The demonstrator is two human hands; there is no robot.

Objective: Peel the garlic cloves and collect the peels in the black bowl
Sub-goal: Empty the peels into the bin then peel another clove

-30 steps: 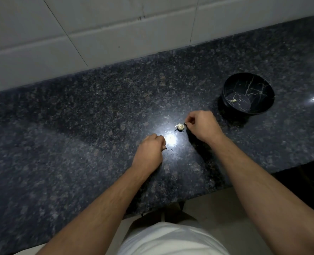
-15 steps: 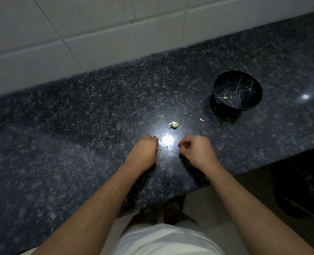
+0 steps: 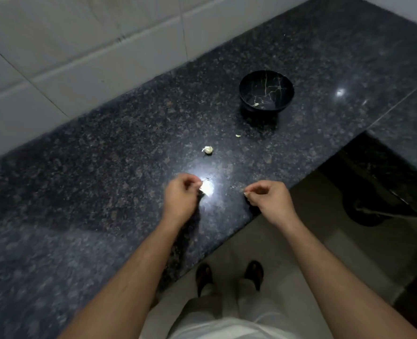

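Two curled hands low over a dark granite counter, garlic and bowl beyond.

The speckled granite counter runs under a white tiled wall. The black bowl, with a pale scrap inside, stands well beyond the hands. Both forearms reach forward; the left hand and right hand are curled, fingertips pinched, but glare hides whether either holds anything. A garlic clove lies between hands and bowl, a peel scrap nearer the bowl.
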